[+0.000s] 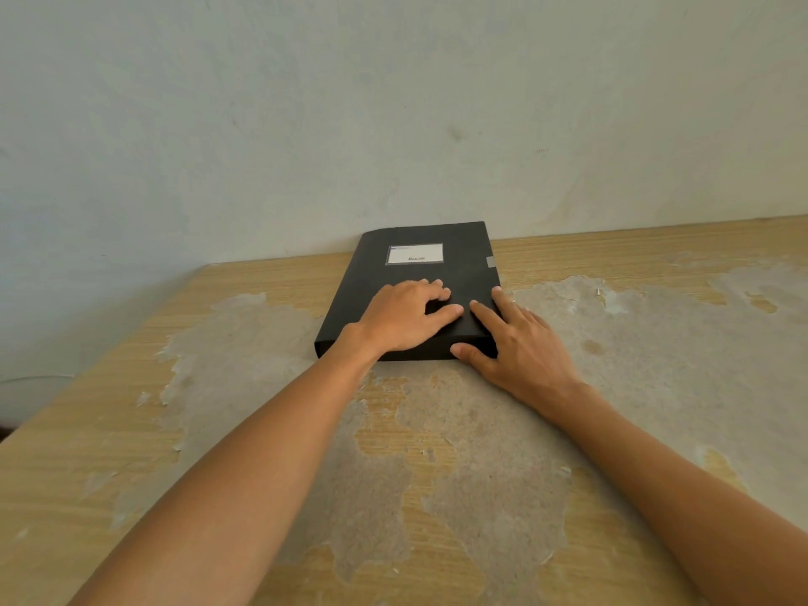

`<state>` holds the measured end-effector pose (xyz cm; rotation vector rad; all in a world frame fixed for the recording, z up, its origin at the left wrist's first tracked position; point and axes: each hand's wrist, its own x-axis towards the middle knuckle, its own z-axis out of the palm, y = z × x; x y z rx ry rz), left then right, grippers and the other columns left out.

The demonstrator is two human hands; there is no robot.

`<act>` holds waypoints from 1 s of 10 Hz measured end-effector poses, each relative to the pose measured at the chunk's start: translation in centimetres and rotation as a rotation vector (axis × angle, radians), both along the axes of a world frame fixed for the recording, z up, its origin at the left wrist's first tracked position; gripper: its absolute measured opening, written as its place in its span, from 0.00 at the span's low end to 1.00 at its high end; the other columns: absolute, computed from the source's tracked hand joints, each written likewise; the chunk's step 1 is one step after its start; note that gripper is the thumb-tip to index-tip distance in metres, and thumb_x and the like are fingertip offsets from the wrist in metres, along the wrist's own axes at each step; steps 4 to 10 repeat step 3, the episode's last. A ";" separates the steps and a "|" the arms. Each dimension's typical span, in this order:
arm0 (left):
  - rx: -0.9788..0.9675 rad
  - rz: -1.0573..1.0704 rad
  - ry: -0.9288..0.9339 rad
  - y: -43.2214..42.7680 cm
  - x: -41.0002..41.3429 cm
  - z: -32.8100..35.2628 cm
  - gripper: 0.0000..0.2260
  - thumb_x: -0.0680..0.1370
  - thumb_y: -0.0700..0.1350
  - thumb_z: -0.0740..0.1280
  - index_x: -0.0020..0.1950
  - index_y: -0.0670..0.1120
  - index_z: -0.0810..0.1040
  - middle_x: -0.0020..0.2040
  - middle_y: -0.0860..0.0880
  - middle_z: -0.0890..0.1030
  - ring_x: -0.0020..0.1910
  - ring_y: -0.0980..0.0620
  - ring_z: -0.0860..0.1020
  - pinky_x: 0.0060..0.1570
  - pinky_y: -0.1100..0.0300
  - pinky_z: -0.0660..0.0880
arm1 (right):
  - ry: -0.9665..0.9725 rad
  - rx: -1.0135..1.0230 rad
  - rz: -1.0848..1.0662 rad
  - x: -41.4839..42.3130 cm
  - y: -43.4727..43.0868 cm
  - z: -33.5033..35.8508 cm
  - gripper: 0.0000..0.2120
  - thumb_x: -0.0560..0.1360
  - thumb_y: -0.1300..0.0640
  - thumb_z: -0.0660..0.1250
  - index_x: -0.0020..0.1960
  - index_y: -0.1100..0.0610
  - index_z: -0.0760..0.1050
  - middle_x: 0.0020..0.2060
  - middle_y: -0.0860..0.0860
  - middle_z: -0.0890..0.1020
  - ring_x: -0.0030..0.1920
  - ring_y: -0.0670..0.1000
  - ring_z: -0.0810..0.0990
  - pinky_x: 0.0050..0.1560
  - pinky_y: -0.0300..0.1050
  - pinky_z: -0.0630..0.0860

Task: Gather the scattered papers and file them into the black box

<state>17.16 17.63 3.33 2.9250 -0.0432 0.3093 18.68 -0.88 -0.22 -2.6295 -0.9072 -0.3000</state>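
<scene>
A flat black box (393, 277) lies closed on the table near the wall, with a white label (414, 254) on its lid and a small grey clasp (490, 262) on its right edge. My left hand (404, 317) rests palm down on the near part of the lid, fingers spread. My right hand (511, 343) lies at the box's near right corner, fingers on the lid and thumb against the front edge. No loose papers are in view.
The wooden table (131, 452) has a worn top with large patches of peeled veneer (481, 430). A pale wall (393, 102) rises right behind the box. The table's left edge runs diagonally at the lower left.
</scene>
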 end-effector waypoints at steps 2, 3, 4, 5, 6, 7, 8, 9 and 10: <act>-0.075 -0.049 0.053 0.4 -0.8 -0.2 0.24 0.81 0.59 0.56 0.74 0.50 0.66 0.77 0.49 0.63 0.77 0.53 0.58 0.75 0.49 0.54 | 0.035 0.001 -0.007 -0.2 0.0 0.5 0.37 0.74 0.33 0.55 0.76 0.51 0.58 0.77 0.57 0.56 0.72 0.58 0.67 0.69 0.52 0.63; -0.063 -0.024 -0.043 0.2 -1.7 -0.1 0.22 0.81 0.57 0.57 0.72 0.49 0.71 0.74 0.47 0.68 0.75 0.51 0.63 0.73 0.52 0.60 | 0.070 -0.026 -0.014 -0.5 -0.3 0.3 0.37 0.74 0.32 0.54 0.78 0.47 0.52 0.79 0.56 0.51 0.75 0.59 0.59 0.72 0.56 0.61; -0.063 -0.024 -0.043 0.2 -1.7 -0.1 0.22 0.81 0.57 0.57 0.72 0.49 0.71 0.74 0.47 0.68 0.75 0.51 0.63 0.73 0.52 0.60 | 0.070 -0.026 -0.014 -0.5 -0.3 0.3 0.37 0.74 0.32 0.54 0.78 0.47 0.52 0.79 0.56 0.51 0.75 0.59 0.59 0.72 0.56 0.61; -0.063 -0.024 -0.043 0.2 -1.7 -0.1 0.22 0.81 0.57 0.57 0.72 0.49 0.71 0.74 0.47 0.68 0.75 0.51 0.63 0.73 0.52 0.60 | 0.070 -0.026 -0.014 -0.5 -0.3 0.3 0.37 0.74 0.32 0.54 0.78 0.47 0.52 0.79 0.56 0.51 0.75 0.59 0.59 0.72 0.56 0.61; -0.063 -0.024 -0.043 0.2 -1.7 -0.1 0.22 0.81 0.57 0.57 0.72 0.49 0.71 0.74 0.47 0.68 0.75 0.51 0.63 0.73 0.52 0.60 | 0.070 -0.026 -0.014 -0.5 -0.3 0.3 0.37 0.74 0.32 0.54 0.78 0.47 0.52 0.79 0.56 0.51 0.75 0.59 0.59 0.72 0.56 0.61; -0.063 -0.024 -0.043 0.2 -1.7 -0.1 0.22 0.81 0.57 0.57 0.72 0.49 0.71 0.74 0.47 0.68 0.75 0.51 0.63 0.73 0.52 0.60 | 0.070 -0.026 -0.014 -0.5 -0.3 0.3 0.37 0.74 0.32 0.54 0.78 0.47 0.52 0.79 0.56 0.51 0.75 0.59 0.59 0.72 0.56 0.61; -0.063 -0.024 -0.043 0.2 -1.7 -0.1 0.22 0.81 0.57 0.57 0.72 0.49 0.71 0.74 0.47 0.68 0.75 0.51 0.63 0.73 0.52 0.60 | 0.070 -0.026 -0.014 -0.5 -0.3 0.3 0.37 0.74 0.32 0.54 0.78 0.47 0.52 0.79 0.56 0.51 0.75 0.59 0.59 0.72 0.56 0.61; -0.063 -0.024 -0.043 0.2 -1.7 -0.1 0.22 0.81 0.57 0.57 0.72 0.49 0.71 0.74 0.47 0.68 0.75 0.51 0.63 0.73 0.52 0.60 | 0.070 -0.026 -0.014 -0.5 -0.3 0.3 0.37 0.74 0.32 0.54 0.78 0.47 0.52 0.79 0.56 0.51 0.75 0.59 0.59 0.72 0.56 0.61; -0.063 -0.024 -0.043 0.2 -1.7 -0.1 0.22 0.81 0.57 0.57 0.72 0.49 0.71 0.74 0.47 0.68 0.75 0.51 0.63 0.73 0.52 0.60 | 0.070 -0.026 -0.014 -0.5 -0.3 0.3 0.37 0.74 0.32 0.54 0.78 0.47 0.52 0.79 0.56 0.51 0.75 0.59 0.59 0.72 0.56 0.61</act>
